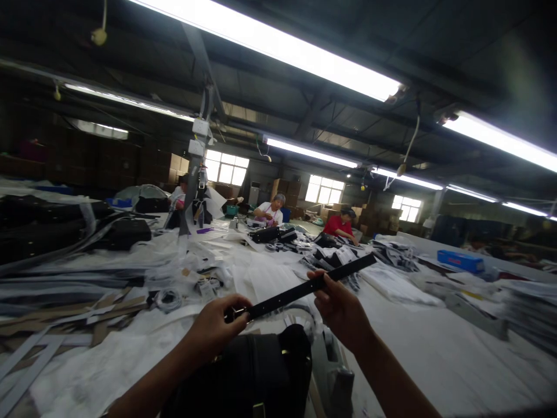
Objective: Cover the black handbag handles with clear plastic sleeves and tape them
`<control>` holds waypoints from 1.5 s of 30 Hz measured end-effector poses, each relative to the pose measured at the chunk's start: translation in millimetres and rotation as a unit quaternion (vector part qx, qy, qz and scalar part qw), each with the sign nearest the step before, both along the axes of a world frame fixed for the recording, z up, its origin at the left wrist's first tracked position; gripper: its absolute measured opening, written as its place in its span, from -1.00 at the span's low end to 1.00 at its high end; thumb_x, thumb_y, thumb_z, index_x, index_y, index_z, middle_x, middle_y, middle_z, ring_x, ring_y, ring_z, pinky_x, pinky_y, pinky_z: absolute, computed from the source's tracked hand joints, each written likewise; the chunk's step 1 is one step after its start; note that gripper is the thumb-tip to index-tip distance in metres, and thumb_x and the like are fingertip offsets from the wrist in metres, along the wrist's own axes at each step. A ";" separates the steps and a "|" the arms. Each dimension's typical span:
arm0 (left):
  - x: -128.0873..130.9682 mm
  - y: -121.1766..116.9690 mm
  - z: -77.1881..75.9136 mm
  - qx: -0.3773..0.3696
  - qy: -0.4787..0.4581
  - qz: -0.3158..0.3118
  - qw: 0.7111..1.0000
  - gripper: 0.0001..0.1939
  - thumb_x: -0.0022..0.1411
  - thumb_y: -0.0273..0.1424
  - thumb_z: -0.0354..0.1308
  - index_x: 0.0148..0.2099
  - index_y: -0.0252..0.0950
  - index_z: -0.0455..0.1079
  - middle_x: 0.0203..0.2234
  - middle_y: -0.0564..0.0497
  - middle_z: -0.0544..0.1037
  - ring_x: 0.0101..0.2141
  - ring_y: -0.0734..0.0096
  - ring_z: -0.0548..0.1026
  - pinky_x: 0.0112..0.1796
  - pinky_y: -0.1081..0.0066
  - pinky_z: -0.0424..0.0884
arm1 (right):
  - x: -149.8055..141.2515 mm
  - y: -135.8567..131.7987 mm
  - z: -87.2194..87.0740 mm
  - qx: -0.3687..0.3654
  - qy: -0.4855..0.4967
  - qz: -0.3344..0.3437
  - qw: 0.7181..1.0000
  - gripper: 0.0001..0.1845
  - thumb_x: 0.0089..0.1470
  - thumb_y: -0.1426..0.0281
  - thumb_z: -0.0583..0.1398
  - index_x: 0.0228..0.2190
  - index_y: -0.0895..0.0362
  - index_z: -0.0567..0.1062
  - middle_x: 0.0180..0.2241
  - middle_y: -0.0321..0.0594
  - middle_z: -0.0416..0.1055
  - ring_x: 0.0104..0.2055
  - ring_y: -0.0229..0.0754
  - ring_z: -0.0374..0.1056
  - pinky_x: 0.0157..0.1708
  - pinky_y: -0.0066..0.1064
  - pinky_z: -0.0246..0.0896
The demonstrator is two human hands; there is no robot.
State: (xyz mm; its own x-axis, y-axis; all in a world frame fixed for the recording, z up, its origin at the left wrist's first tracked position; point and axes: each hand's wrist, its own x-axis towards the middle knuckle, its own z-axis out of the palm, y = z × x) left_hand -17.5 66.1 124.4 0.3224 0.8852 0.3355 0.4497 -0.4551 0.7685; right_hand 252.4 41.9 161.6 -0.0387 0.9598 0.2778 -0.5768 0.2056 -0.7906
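Note:
A black strap [285, 297] with a row of small holes and a metal buckle is stretched between my two hands, slanting up to the right. My left hand [220, 322] is closed on the buckle end. Further along, my right hand [339, 307] pinches the strap between thumb and fingers, and its free end sticks out beyond. Just below lies a black bag [256, 371] with gold-coloured metal fittings; my left forearm covers part of it.
White sheets and wrapping [96, 366] cover the table on the left, beside cut strips [35, 360]. Black pieces lie piled farther back. A blue box [460, 261] sits at right. Co-workers sit across the table, one in a red top [338, 225]. A post [195, 168] rises left.

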 end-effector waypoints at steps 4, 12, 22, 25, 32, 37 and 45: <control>0.0 -0.9 2.2 0.003 0.000 0.000 1.000 -0.76 0.15 -0.27 0.13 -0.19 -0.24 0.54 -0.30 0.01 0.63 -0.25 0.22 0.55 -0.20 0.37 0.37 | 8.9 -4.5 3.9 0.029 -0.032 0.016 0.999 -0.63 -0.11 0.43 0.45 -0.19 0.02 0.60 -0.04 -0.19 0.53 -0.40 -0.38 0.40 -0.39 -0.60 0.41; -1.8 -5.4 4.4 0.002 -0.014 0.008 1.000 -0.78 0.15 -0.30 0.13 -0.20 -0.24 0.53 -0.32 0.02 0.63 -0.27 0.24 0.55 -0.22 0.40 0.37 | 24.6 8.6 25.2 0.132 -0.131 -0.045 0.982 -0.65 -0.19 0.23 0.49 -0.28 -0.01 0.63 -0.24 -0.22 0.61 -0.60 -0.42 0.28 -0.58 -0.55 0.25; -1.5 -14.0 13.4 -0.022 -0.066 0.026 0.997 -0.75 0.17 -0.27 0.17 -0.15 -0.26 0.55 -0.26 0.01 0.64 -0.20 0.22 0.56 -0.14 0.39 0.38 | 14.6 21.0 47.9 0.148 -0.181 -0.040 0.971 -0.58 -0.16 0.10 0.44 -0.21 -0.09 0.58 -0.22 -0.18 0.53 -0.59 -0.30 0.24 -0.63 -0.41 0.14; -9.0 -16.7 14.9 -0.063 -0.080 -0.020 0.995 -0.63 0.10 -0.30 0.26 -0.02 -0.23 0.52 -0.14 -0.01 0.62 -0.13 0.18 0.54 -0.10 0.35 0.39 | 14.2 34.2 53.6 0.170 -0.197 -0.008 0.966 -0.57 -0.28 -0.02 0.44 -0.43 0.00 0.61 -0.44 -0.25 0.41 -0.62 -0.33 0.08 -0.65 -0.41 0.00; -25.2 -10.7 0.8 -0.071 -0.131 -0.034 0.988 -0.45 -0.02 -0.40 0.38 0.07 -0.23 0.42 -0.13 -0.02 0.57 -0.17 0.23 0.54 -0.14 0.36 0.43 | 1.4 48.8 70.6 0.206 -0.398 0.094 0.889 -0.51 0.05 -0.07 0.22 -0.54 0.09 0.59 -0.49 -0.16 0.41 -0.32 -0.06 0.30 -0.27 -0.24 0.19; -21.9 -9.3 -8.8 -0.048 -0.167 0.006 0.985 -0.68 0.00 -0.35 0.39 -0.16 -0.25 0.49 -0.24 0.01 0.62 -0.16 0.20 0.55 -0.08 0.36 0.41 | -30.9 32.6 61.6 0.038 -0.596 0.189 0.779 -0.51 0.10 -0.02 0.20 -0.50 0.18 0.53 -0.68 -0.39 0.20 -0.64 -0.36 0.05 -0.62 -0.49 -0.11; -32.1 -2.5 -18.0 -0.063 -0.213 0.016 0.975 -0.71 -0.01 -0.35 0.38 -0.18 -0.22 0.53 -0.27 0.03 0.64 -0.19 0.18 0.57 -0.12 0.35 0.45 | -56.4 46.1 47.3 -0.027 -0.652 0.141 0.744 -0.51 0.04 0.00 0.24 -0.57 0.18 0.50 -0.71 -0.43 0.14 -0.68 -0.40 -0.05 -0.69 -0.49 -0.25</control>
State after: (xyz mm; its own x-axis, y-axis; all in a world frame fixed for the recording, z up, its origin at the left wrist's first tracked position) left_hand -49.6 63.6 106.4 0.1494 0.9353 0.3207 0.0895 -0.3358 0.9377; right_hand 196.0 88.0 208.9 -0.4427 0.8714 -0.2114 0.6747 0.1684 -0.7187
